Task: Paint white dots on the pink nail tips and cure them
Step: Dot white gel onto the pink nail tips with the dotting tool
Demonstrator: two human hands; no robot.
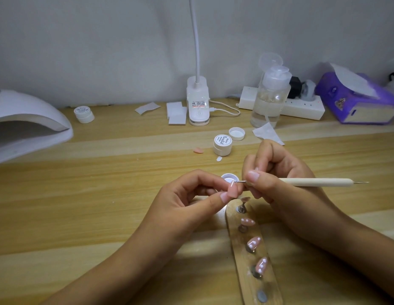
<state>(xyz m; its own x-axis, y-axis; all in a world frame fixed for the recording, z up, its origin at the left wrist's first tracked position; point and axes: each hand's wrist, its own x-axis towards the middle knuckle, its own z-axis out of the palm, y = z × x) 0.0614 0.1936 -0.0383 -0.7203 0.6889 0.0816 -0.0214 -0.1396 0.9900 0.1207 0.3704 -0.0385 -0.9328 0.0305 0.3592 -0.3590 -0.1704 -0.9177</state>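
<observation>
My left hand (191, 194) pinches a pink nail tip (233, 191) between thumb and fingers at the middle of the desk. My right hand (277, 175) holds a cream dotting pen (319, 182), its metal point touching the top of that tip. Just behind the point sits an open pot of white gel (228, 178). A wooden holder strip (242, 258) runs toward me below my hands. On its stands are three pink tips with white dots (254, 241) and one plain tip (245, 199); the nearest stand (262, 296) is bare.
A white curing lamp (26, 124) stands at the left edge. Behind my hands are a closed gel pot (222, 145), a loose lid (236, 133), a stray pink tip (198, 150), a clear pump bottle (269, 97), a desk lamp base (198, 102), a power strip (301, 105) and a purple tissue pack (356, 100).
</observation>
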